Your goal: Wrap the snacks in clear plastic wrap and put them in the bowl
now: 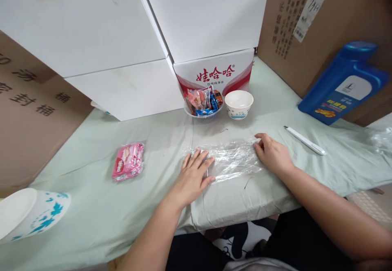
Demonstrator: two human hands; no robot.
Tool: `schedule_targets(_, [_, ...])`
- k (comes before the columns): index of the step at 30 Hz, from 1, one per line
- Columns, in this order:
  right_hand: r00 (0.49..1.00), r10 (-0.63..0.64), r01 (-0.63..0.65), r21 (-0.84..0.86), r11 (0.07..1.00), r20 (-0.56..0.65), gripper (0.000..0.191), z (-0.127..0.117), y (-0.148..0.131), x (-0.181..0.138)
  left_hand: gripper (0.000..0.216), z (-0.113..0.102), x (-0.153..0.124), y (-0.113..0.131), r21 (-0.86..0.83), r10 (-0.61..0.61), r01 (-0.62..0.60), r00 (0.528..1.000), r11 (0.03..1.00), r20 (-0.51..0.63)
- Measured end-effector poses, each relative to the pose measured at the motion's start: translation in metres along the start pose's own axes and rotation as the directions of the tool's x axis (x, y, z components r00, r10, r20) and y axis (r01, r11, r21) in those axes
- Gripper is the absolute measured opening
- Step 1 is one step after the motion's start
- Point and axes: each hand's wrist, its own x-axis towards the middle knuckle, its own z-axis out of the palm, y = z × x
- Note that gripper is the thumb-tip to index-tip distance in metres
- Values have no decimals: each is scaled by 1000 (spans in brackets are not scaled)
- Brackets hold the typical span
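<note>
Bare forearms [332,212] are reaching in, left hand [192,176] splaying its fingers and right hand [272,153] curling, pinch unclear, at opposite ends of a wrinkled clear plastic sheet [234,161] on pale-green cloth [162,140], gentle outward pressure probably smoothing it best.

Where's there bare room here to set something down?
Bare cloth lies between the pink packet and your left hand, and between the packet and the large cup. It's crowded at the back, where the snack bowl and small cup stand side by side, and where plastic film spans from your left hand to your right hand, with a slim white tool beyond.
</note>
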Motion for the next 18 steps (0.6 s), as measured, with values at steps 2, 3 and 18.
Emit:
schedule_targets(2, [997, 19, -20, -22, 1000, -69, 27, -4, 4, 2, 53, 0, -1, -2, -8, -37, 37, 997, 999, 69])
schedule_targets(3, [993, -8, 5, -25, 1000, -120, 26, -7, 4, 3, 54, 0, -2, -3, -14, -47, 49, 995, 999, 91])
schedule_targets(18, [812, -484, 505, 24, 863, 326, 90, -3, 2, -14, 95, 4, -9, -13, 79, -66, 53, 982, 995, 176])
